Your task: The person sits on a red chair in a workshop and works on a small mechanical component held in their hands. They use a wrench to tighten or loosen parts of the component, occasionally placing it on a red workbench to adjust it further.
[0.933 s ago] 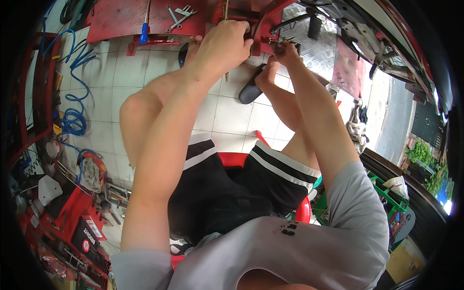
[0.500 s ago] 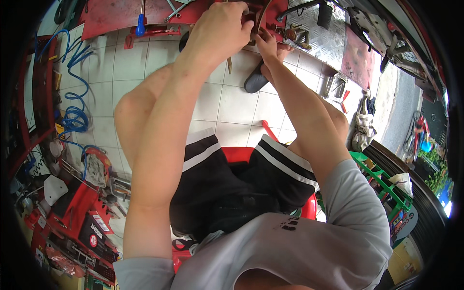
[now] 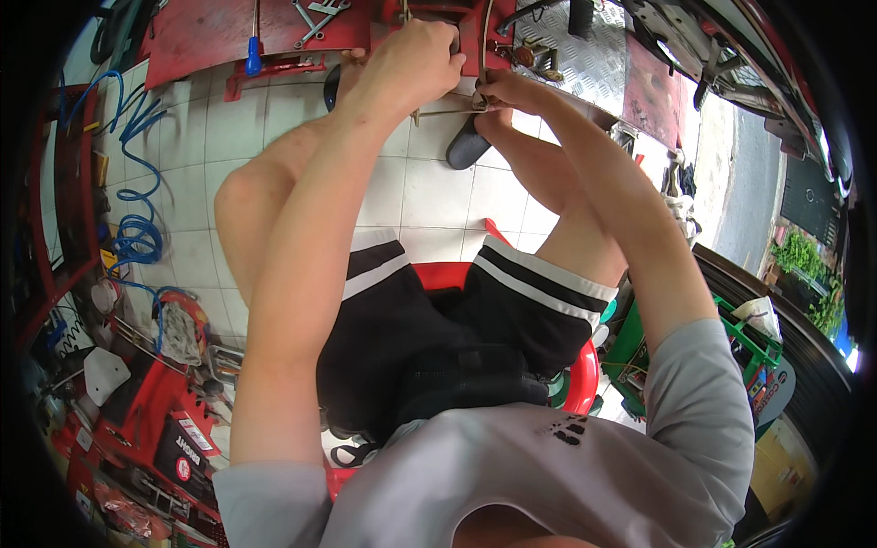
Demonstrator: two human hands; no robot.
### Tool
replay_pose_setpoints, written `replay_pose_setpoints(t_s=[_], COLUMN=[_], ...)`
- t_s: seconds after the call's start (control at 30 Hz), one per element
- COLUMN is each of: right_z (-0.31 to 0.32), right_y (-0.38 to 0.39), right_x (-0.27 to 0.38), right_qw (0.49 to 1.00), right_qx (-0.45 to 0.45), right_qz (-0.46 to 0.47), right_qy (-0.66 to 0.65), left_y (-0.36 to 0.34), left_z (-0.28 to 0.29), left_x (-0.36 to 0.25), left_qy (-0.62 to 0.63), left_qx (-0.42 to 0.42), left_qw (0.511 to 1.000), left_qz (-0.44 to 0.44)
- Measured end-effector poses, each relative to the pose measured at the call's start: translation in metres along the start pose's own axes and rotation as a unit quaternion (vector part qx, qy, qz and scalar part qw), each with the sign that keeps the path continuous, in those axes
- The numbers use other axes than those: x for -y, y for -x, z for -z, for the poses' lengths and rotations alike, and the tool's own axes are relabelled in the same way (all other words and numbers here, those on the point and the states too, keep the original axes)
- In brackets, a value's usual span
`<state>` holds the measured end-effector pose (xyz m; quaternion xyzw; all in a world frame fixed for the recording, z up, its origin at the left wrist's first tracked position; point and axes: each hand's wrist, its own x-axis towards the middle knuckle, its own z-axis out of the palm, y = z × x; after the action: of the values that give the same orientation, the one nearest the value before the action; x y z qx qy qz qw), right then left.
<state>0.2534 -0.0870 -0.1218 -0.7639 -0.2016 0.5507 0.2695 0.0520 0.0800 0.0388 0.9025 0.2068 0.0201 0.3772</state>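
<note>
My left hand is closed in a fist at the edge of a red metal platform. A dark piece shows at its fingers, and a thin brownish rod sticks out above and below it; what the fist grips is largely hidden. Just right of it, my right hand pinches a thin, tan, bent strip that curves up over the platform. Between the hands, lower down, a narrow tan length runs roughly level; whether it belongs to the same strip I cannot tell.
On the platform lie a blue-handled screwdriver and several wrenches. Metal parts sit beside a diamond-plate sheet. A coiled blue hose hangs at left. Below are my legs and a dark slipper on white tiles.
My right hand has drawn slightly toward me, with its elbow swung outward. The level tan length now shows between the hands. My left hand stays closed, and the view has shifted a little.
</note>
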Motion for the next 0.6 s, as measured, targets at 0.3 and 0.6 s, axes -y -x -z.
replay_pose_setpoints(t_s=[0.3, 0.6], right_z=[0.004, -0.013], right_y=[0.079, 0.076], right_x=[0.065, 0.086], right_qw=[0.980, 0.952], right_qx=[0.010, 0.001], right_qz=[-0.066, -0.099], right_qy=[0.188, 0.289], left_y=[0.002, -0.021], left_z=[-0.077, -0.112], left_x=[-0.004, -0.005], left_qy=[0.085, 0.075], left_qx=[0.106, 0.192], left_qw=[0.990, 0.973], left_qz=[-0.043, 0.108])
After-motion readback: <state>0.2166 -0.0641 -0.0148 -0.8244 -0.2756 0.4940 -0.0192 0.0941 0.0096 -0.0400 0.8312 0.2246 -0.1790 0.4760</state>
